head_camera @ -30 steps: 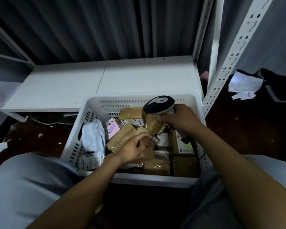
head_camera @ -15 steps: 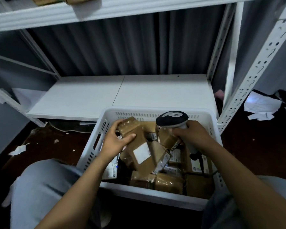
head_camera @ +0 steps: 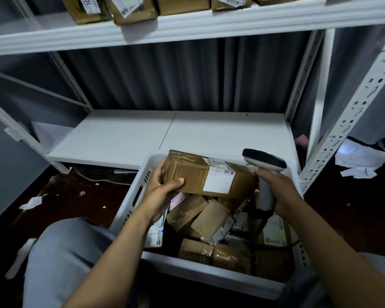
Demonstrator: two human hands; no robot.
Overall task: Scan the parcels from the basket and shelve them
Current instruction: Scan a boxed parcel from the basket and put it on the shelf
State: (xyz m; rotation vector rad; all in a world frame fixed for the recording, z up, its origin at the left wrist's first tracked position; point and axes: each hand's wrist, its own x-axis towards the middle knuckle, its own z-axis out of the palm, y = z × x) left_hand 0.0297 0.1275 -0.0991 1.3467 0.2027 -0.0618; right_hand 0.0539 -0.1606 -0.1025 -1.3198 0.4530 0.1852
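My left hand [head_camera: 162, 192] grips the left end of a brown cardboard parcel [head_camera: 196, 176] with white labels on its top and front, holding it level above the white plastic basket [head_camera: 133, 196]. My right hand [head_camera: 278, 187] grips the handle of a grey barcode scanner [head_camera: 263, 165], whose dark head sits right beside the parcel's right end. Several more brown taped parcels [head_camera: 209, 221] lie piled in the basket below.
A low white shelf [head_camera: 169, 136] lies bare behind the basket. The upper shelf [head_camera: 187, 23] carries a row of brown parcels [head_camera: 129, 7]. A perforated white upright [head_camera: 351, 112] stands at the right. Torn paper [head_camera: 360, 161] litters the dark floor. My knees flank the basket.
My left hand has lifted the parcel out of the pile and turned it level, label up. The scanner has come up beside it. The view has tilted upward, showing the upper shelf.
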